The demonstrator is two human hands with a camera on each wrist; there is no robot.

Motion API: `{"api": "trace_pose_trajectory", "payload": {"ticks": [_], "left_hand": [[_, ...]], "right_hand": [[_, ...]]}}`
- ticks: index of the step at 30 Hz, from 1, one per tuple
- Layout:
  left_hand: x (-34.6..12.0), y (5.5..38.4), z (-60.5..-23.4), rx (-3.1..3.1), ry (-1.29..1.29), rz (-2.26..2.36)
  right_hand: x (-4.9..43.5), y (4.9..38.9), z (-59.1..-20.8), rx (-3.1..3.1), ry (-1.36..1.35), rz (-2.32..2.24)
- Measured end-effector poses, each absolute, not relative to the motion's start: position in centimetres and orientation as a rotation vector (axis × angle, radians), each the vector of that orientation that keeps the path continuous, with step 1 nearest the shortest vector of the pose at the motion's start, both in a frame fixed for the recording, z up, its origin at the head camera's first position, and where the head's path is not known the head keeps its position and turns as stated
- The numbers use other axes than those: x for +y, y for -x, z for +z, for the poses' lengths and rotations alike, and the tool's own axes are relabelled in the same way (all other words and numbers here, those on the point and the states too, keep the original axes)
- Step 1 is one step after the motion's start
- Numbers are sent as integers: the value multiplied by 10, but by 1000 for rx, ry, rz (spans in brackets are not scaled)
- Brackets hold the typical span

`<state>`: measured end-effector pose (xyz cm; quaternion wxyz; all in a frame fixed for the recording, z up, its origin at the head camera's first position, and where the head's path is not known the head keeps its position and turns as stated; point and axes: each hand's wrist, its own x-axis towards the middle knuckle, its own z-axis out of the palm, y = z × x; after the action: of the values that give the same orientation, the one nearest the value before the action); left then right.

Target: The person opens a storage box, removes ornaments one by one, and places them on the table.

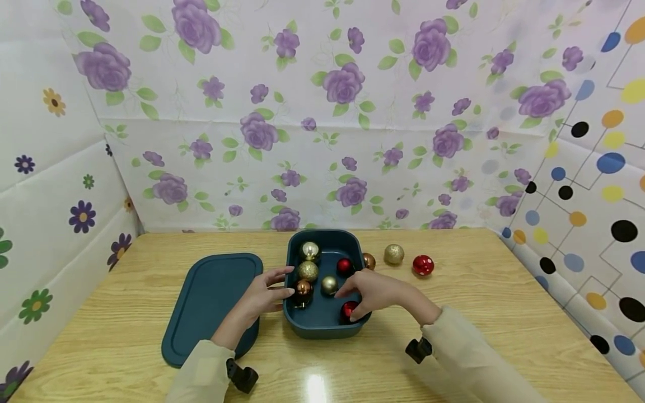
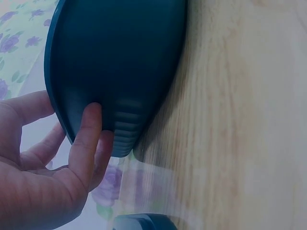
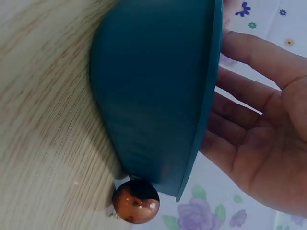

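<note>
The right hand (image 1: 375, 294) hangs over the teal box (image 1: 322, 324), fingers relaxed and spread, holding nothing; a red bauble (image 1: 349, 309) lies just under them at 5 o'clock in the box. The left hand (image 1: 267, 294) presses straight fingers on the 9 o'clock wall. Six baubles inside (three outside, at 2 o'clock), one lid (image 1: 209, 305)
</note>
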<state>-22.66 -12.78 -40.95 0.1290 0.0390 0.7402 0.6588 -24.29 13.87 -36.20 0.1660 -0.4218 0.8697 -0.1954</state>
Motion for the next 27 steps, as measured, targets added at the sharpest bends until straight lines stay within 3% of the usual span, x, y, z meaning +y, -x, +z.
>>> {"api": "trace_pose_trajectory", "payload": {"ticks": [14, 27], "left_hand": [[-129, 229, -411, 2134, -122, 1919], [-129, 229, -411, 2131, -131, 1919]], "right_hand": [[117, 242, -365, 2541, 1085, -219], [138, 244, -363, 2520, 1273, -533]]}}
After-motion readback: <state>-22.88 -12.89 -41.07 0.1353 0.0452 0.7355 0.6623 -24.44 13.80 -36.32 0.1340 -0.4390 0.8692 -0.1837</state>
